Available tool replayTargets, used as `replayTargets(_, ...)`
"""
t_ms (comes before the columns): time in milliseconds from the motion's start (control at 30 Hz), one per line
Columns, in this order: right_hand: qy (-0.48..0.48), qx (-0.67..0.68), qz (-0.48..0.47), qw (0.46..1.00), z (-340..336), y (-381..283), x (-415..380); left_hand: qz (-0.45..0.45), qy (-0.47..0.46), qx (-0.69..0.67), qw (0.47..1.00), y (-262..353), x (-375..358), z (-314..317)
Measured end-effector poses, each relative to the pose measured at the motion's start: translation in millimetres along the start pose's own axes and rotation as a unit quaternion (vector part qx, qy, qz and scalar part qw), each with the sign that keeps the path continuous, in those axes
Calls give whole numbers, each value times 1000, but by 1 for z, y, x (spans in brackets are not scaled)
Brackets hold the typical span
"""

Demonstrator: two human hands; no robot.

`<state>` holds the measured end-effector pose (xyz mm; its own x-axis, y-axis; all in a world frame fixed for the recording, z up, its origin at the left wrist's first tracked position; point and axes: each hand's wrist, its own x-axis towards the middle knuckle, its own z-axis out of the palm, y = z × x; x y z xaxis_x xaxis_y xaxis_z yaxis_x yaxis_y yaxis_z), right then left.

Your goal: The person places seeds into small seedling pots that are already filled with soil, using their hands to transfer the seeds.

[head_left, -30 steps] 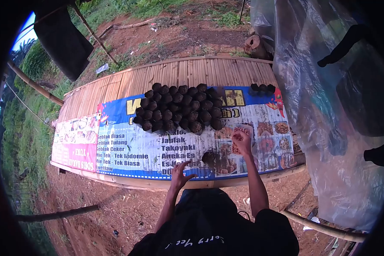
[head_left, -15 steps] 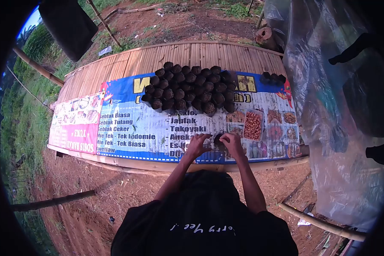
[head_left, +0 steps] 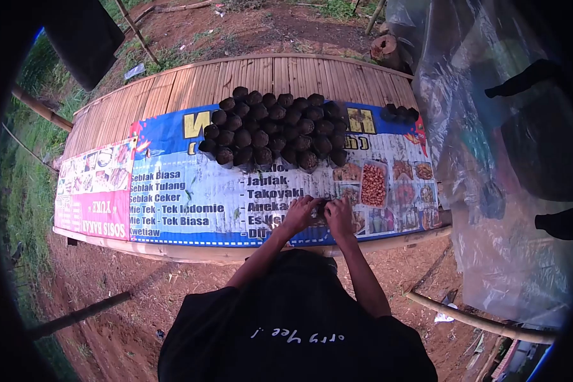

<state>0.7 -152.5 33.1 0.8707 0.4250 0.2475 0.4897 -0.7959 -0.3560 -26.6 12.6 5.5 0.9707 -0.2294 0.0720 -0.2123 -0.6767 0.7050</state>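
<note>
A small black planting bag (head_left: 319, 209) stands near the front edge of the banner-covered table, between my two hands. My left hand (head_left: 300, 215) has its fingers bent against the bag's left side. On the other side, my right hand (head_left: 339, 217) pinches the bag at its upper rim; its fingertips are partly hidden. A clear plastic tub (head_left: 374, 184) of reddish-brown seeds or nuts sits just beyond my right hand. Farther back, several dark soil-filled planting bags (head_left: 259, 138) stand packed together.
A smaller group of black bags (head_left: 400, 114) stands at the back right. The printed banner (head_left: 172, 191) covers much of the bamboo-slat table (head_left: 172, 89). Clear plastic sheeting (head_left: 490, 159) hangs on the right. A bamboo pole (head_left: 477, 318) lies low at the right.
My left hand has moved in from beside the black bag to touch it. My right hand stays at the bag. The whole view has shifted slightly.
</note>
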Motion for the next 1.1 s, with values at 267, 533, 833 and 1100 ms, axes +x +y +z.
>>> replayTargets(267, -60, 95, 25, 993, -15, 11, 1, -13, 1, -28, 1000, 0, 1, -2)
replayTargets(533, 37, 157, 219, 962, -4, 25, -8, -15, 15, -24, 999, -7, 4, 9)
replayTargets(833, -36, 308, 372, 875, 29, 38, -14, -26, 6, -49, 998, -4, 4, 11)
replayTargets(1100, -39, 280, 354, 892, 26, 26, -10, -24, -9, -56, 998, -6, 7, 8)
